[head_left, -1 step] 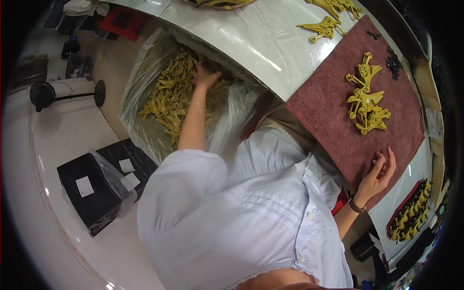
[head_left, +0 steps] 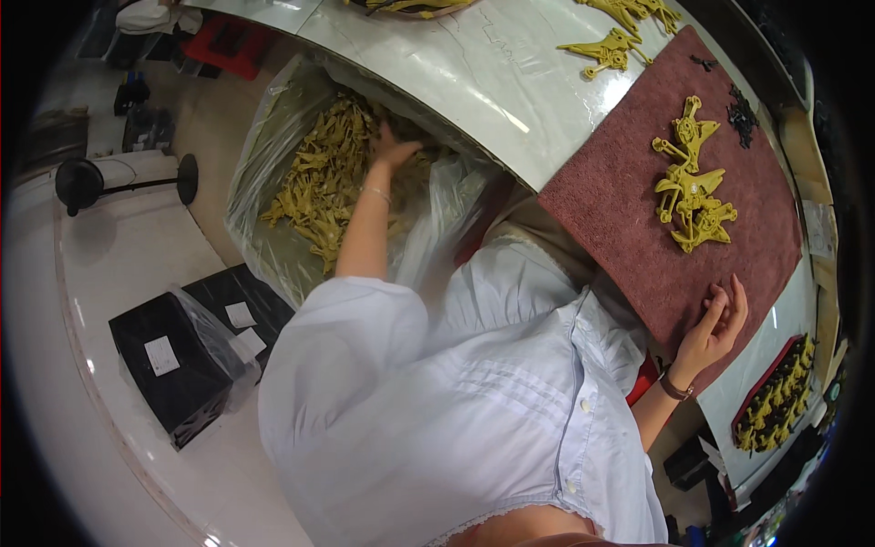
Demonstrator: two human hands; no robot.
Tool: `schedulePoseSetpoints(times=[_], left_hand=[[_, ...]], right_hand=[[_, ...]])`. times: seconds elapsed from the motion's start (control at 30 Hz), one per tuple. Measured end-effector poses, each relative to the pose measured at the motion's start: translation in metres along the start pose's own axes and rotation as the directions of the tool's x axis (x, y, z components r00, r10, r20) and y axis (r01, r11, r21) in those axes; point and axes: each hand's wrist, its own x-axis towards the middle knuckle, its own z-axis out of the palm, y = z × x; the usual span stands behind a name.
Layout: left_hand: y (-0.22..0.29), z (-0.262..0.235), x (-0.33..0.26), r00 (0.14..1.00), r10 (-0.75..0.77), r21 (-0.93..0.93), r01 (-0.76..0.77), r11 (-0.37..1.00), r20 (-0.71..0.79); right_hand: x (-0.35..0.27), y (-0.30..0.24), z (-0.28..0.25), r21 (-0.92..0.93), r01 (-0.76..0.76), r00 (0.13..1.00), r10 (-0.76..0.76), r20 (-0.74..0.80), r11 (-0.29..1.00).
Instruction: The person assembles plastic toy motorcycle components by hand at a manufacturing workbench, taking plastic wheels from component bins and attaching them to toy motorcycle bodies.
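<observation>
My left hand reaches into a clear plastic bag, over a heap of olive-yellow plastic parts. Its thumb and fingers are spread, and nothing shows in its grasp; the fingertips are partly lost among the parts. My right hand rests at the near edge of a reddish-brown mat, fingers loosely apart and holding nothing. Beyond it on the mat lie several matching yellow parts, grouped together. Some small black pieces sit near the mat's far right edge.
More yellow parts lie on the white table beyond the mat. A tray of yellow and black pieces stands at the right. Black boxes and a black stand are on the left; a red crate is farther back.
My left hand has shifted slightly to the right over the heap, fingers still spread. My right hand stays in place on the mat.
</observation>
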Motion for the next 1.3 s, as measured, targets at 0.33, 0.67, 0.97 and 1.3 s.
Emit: schedulePoseSetpoints(times=[0.33,0.67,0.97,1.3], left_hand=[[-0.064,0.068,0.058,0.993,0.023,0.457,-0.074,0.887,0.116],[-0.010,0.018,-0.022,0.895,-0.222,0.483,0.009,0.876,0.386],[0.023,0.003,-0.046,0.908,-0.200,0.381,0.049,0.923,0.369],[0.013,0.011,-0.064,0.969,-0.013,0.300,-0.063,0.952,0.246]], right_hand=[[0.000,0.004,-0.003,0.053,-0.045,0.999,0.046,-0.027,0.998],[-0.005,0.008,-0.001,0.050,-0.044,0.998,0.046,-0.037,0.998],[-0.005,0.007,-0.003,0.046,-0.049,0.998,0.052,-0.047,0.998],[-0.005,0.006,-0.003,0.083,-0.051,0.997,0.056,-0.058,0.995]])
